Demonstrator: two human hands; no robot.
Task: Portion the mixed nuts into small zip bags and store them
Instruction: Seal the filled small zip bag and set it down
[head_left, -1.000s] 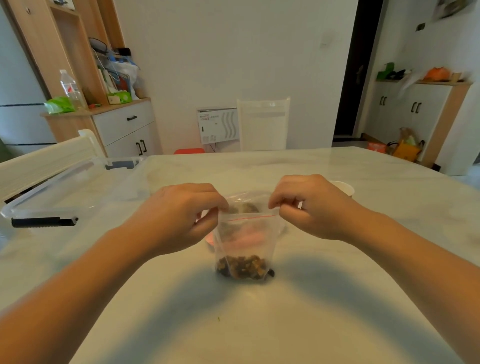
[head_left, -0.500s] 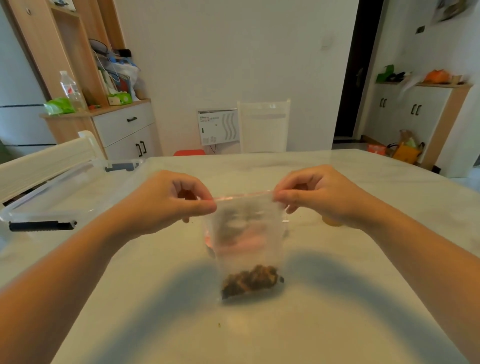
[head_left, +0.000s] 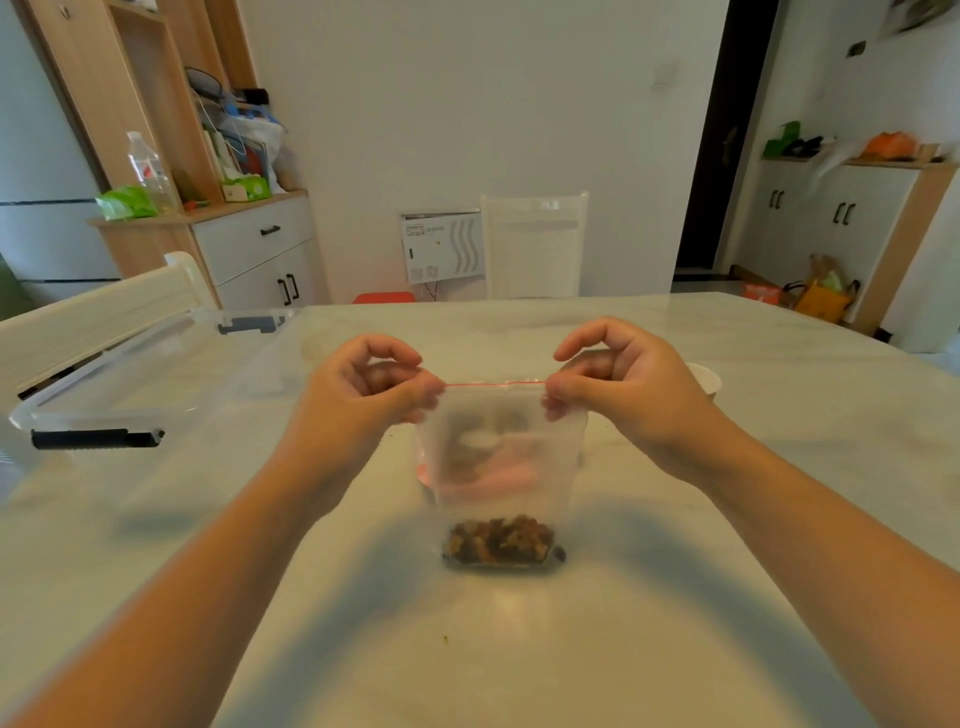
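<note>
A small clear zip bag (head_left: 498, 467) with a red seal line hangs upright over the marble table (head_left: 519, 649). Mixed nuts (head_left: 501, 540) fill its bottom. My left hand (head_left: 363, 395) pinches the bag's top left corner. My right hand (head_left: 618, 379) pinches the top right corner, and the seal line is stretched straight between them. Behind the bag, blurred through the plastic, sits a pink dish (head_left: 431, 475) holding more nuts.
A clear plastic storage box (head_left: 130, 379) with black clips lies on the table at the left. A white cup (head_left: 706, 382) peeks out behind my right hand. White chairs stand at the left and far side. Cabinets line both walls.
Both hands lifted the bag's top edge and moved apart, pulling the seal line taut. The bag now hangs taller and flatter, with the nuts settled at the bottom.
</note>
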